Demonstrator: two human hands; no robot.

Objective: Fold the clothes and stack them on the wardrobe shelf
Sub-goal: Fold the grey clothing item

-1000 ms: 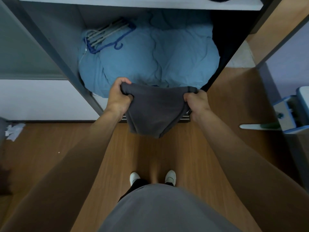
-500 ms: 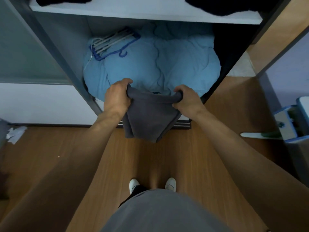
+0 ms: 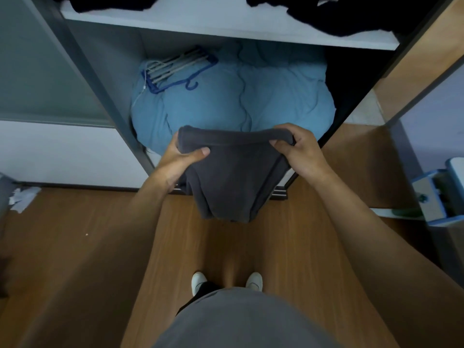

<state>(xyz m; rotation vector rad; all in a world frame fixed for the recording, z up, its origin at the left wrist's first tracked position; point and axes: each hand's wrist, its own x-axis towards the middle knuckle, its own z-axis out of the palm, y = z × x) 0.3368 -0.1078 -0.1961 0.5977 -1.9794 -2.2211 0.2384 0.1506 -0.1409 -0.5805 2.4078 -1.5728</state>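
At the left, the left hand [image 3: 177,160] is clamped on the left end of the grey garment [image 3: 233,179], with the thumb laid on top and the fingers hidden beneath the cloth. The garment, already folded into a compact bundle, is held in the air before the open wardrobe, in front of the blue duvet [image 3: 263,101] and clear of the wooden floor [image 3: 226,247]. Its upper edge is stretched roughly level from hand to hand, and the remainder is left hanging toward the person. At the right, the right hand [image 3: 303,151] is closed in a pinch on the opposite corner. The white shelf [image 3: 226,26], on which dark clothes [image 3: 339,18] are already laid, is seen above and beyond both hands, neither being markedly nearer. A lift upward and forward is judged to be required.
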